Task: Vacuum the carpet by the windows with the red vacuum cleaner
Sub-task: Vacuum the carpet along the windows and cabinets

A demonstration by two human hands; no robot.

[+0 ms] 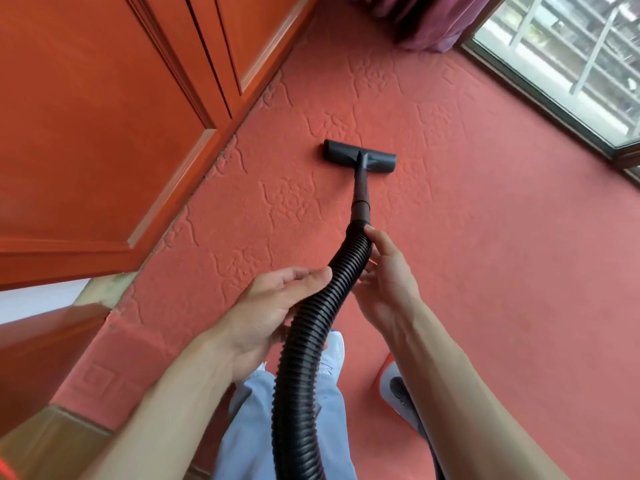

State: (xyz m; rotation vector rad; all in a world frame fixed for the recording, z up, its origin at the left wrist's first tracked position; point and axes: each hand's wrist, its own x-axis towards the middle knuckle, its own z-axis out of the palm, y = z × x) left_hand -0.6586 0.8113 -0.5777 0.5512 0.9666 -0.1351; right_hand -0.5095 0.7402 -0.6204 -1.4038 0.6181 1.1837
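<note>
Judging by its ribbed, sagging run, the hose (304,341) is expected to be light and floppy, so little push would be passed through it to the floor head (358,157). A firmer hold is offered by the stiff tube (362,199) just ahead. The hose is pinched near its front end by the right hand (384,285), thumb on top and fingers beneath. The left hand (273,306) is laid against its left side, fingers nearly straight. The floor head is set flat on the carpet (485,237), well ahead of both hands, with the window (571,64) further right.
</note>
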